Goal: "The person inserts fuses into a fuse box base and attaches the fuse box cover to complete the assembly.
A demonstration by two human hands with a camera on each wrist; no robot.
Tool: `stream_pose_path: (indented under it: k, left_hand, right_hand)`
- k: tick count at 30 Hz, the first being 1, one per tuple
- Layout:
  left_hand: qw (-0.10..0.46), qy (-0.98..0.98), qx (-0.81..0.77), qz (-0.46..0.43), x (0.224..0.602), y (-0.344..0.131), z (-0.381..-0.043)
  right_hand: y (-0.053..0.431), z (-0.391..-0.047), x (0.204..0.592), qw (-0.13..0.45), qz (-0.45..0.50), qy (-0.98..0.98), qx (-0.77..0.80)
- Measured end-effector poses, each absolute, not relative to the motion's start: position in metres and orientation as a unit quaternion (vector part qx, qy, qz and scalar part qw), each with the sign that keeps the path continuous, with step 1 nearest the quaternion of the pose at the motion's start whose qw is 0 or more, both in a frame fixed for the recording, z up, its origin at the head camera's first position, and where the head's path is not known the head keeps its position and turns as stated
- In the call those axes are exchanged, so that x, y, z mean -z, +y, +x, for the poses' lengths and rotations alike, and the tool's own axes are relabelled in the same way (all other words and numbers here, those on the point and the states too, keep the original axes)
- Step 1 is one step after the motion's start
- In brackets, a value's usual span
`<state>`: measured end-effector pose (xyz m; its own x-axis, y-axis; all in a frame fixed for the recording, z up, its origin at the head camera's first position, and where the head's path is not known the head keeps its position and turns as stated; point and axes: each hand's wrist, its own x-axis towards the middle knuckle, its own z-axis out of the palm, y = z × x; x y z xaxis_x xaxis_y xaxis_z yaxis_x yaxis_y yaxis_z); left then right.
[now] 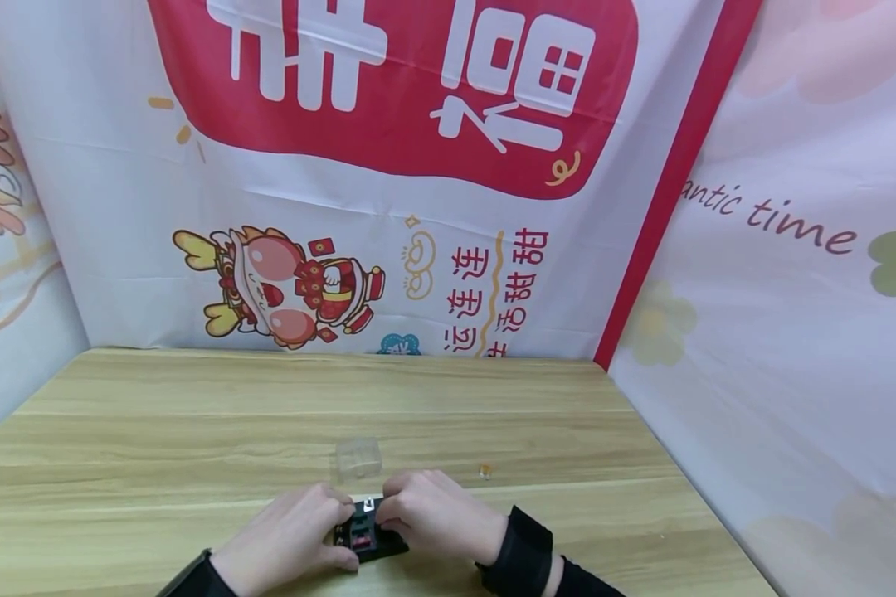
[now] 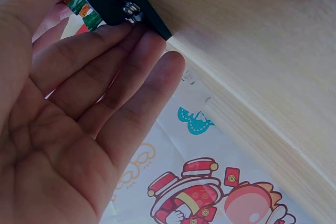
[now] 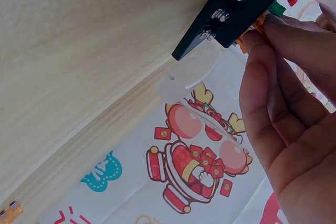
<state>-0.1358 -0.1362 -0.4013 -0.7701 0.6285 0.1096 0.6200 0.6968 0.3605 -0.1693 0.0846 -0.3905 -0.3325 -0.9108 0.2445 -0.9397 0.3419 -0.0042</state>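
The right hand (image 1: 444,514) covers part of the black block on a flat base (image 1: 373,549); both wrist views crop the block. The translucent orange piece (image 3: 260,23) is mostly hidden by fingertips. The right hand pinches this piece at the block between thumb and forefinger, its other fingers bent. The left hand (image 1: 291,526) grips the base's left side between thumb and fingers. The block lies on the pale wood-grain table (image 1: 194,431), bearing shiny metal fittings (image 3: 220,15) and green pieces (image 2: 92,20). Beyond stands a clear plastic box (image 1: 358,458).
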Motion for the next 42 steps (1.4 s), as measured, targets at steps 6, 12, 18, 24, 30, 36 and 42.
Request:
stream_pose_path:
  k: [6, 12, 18, 24, 30, 36, 42]
  left_hand:
    - [0.007, 0.92, -0.192, 0.342, 0.4027, -0.1365, -0.1347]
    - [0.008, 0.92, -0.192, 0.341, 0.4034, -0.1364, -0.1343]
    - [0.008, 0.923, -0.19, 0.334, 0.4025, -0.1358, -0.1349]
    - [0.0, 0.923, -0.187, 0.338, 0.4011, -0.135, -0.1359]
    - [-0.002, 0.922, -0.185, 0.339, 0.4008, -0.1348, -0.136]
    - [0.001, 0.923, -0.187, 0.338, 0.401, -0.135, -0.1352]
    - [0.003, 0.924, -0.184, 0.334, 0.4012, -0.1357, -0.1347]
  right_hand:
    - [0.084, -0.1683, 0.3924, 0.105, 0.57, -0.812, -0.068]
    - [0.0844, -0.168, 0.3933, 0.105, 0.571, -0.812, -0.068]
    - [0.0861, -0.1692, 0.3926, 0.105, 0.573, -0.81, -0.068]
    - [0.0885, -0.1714, 0.3912, 0.093, 0.572, -0.812, -0.073]
    - [0.0892, -0.1718, 0.3908, 0.082, 0.567, -0.815, -0.081]
    - [0.0891, -0.1707, 0.3897, 0.083, 0.562, -0.819, -0.082]
    - [0.0885, -0.1708, 0.3899, 0.079, 0.559, -0.821, -0.084]
